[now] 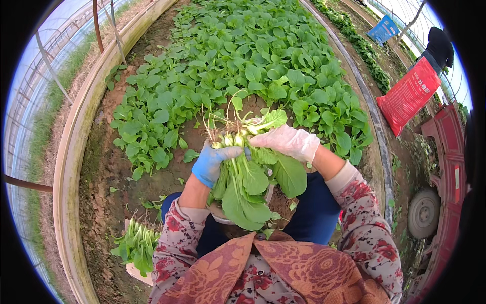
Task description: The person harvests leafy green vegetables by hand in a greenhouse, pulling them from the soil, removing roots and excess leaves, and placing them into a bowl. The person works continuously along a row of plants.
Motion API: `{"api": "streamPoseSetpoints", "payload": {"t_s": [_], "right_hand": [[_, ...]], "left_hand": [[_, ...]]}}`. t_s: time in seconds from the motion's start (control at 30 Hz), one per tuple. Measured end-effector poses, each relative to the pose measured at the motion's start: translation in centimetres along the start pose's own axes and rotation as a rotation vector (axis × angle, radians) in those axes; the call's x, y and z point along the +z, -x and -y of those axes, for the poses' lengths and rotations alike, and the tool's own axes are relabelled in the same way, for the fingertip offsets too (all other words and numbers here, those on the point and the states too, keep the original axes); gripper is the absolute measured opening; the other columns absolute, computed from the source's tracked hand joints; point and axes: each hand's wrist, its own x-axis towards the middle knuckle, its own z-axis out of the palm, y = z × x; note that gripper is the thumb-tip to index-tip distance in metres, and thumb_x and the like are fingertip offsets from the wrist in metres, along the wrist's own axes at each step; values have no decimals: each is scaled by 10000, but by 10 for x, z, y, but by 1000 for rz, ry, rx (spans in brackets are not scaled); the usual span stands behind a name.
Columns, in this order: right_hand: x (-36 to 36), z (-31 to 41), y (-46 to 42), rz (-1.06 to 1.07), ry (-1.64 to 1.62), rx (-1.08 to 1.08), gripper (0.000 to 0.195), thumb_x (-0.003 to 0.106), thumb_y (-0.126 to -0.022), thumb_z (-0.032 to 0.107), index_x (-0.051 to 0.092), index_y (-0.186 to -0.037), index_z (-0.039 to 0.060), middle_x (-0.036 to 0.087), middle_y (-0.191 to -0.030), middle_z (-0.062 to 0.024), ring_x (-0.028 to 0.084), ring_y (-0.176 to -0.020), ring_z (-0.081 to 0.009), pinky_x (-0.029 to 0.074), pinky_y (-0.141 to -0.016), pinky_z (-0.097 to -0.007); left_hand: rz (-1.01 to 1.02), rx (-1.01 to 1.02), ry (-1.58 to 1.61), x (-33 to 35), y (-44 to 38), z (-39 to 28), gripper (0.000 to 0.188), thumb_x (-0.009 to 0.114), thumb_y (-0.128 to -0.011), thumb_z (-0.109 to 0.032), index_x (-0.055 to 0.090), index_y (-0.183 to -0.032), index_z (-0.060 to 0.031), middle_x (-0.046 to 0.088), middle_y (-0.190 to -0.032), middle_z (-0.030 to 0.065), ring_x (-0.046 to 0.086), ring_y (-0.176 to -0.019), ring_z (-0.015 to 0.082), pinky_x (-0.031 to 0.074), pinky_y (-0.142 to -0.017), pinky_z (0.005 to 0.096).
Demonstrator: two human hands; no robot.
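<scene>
A bunch of leafy greens (246, 186) hangs leaves-down before my chest, its pale stem bases and thin roots pointing up and away from me. My left hand (213, 161), in a blue glove, is closed around the stems just below the roots. In a whitish translucent glove, my right hand (284, 140) grips more stems at the right side of the bunch, fingertips partly hidden by leaves. Below the leaves part of a round pale container (220, 217) shows between my knees; its contents are hidden.
Growing greens (243, 60) fill the bed ahead. Cut greens (138, 243) lie on a cardboard piece (140, 274) at lower left. A low wall (66, 171) bounds the left. At right are a hose-like edge (374, 110), a red sack (408, 97), a red cart (448, 152) and a person (438, 49).
</scene>
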Motion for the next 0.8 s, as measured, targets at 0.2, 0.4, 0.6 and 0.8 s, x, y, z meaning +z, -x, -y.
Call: {"api": "streamPoseSetpoints", "payload": {"t_s": [0.2, 0.4, 0.6, 0.8], "right_hand": [[11, -13, -5, -57, 180, -98, 337, 491, -980, 299, 646, -1211, 109, 659, -1209, -81, 604, -1113, -214, 446, -970, -319], [8, 13, 1, -272, -319, 26, 385, 544, -961, 274, 590, -1260, 36, 654, -1147, -100, 597, -1099, -178, 466, -957, -316], [29, 6, -23, -154, -887, -138, 437, 557, -959, 202, 483, -1353, 27, 643, -1159, -97, 636, -1004, -190, 519, -907, -341], [24, -28, -32, -243, -451, -145, 458, 517, -984, 367, 604, -1216, -18, 636, -1198, -101, 565, -1108, -174, 410, -995, -308]], "left_hand": [[107, -93, 70, -5, -3, -3, 392, 716, -753, -44, 607, -1125, 17, 695, -920, 135, 680, -818, 248, 561, -777, 376], [122, -220, 160, -2, 8, -10, 484, 715, -753, -43, 552, -1206, 7, 694, -925, 178, 685, -825, 273, 564, -784, 388], [161, -353, 100, 11, 5, 9, 493, 727, -732, -40, 552, -1189, 17, 693, -915, 183, 686, -817, 298, 561, -785, 434], [240, -242, 68, 16, -5, 16, 491, 735, -715, -31, 569, -1176, 10, 685, -946, 154, 683, -826, 275, 573, -767, 429]]}}
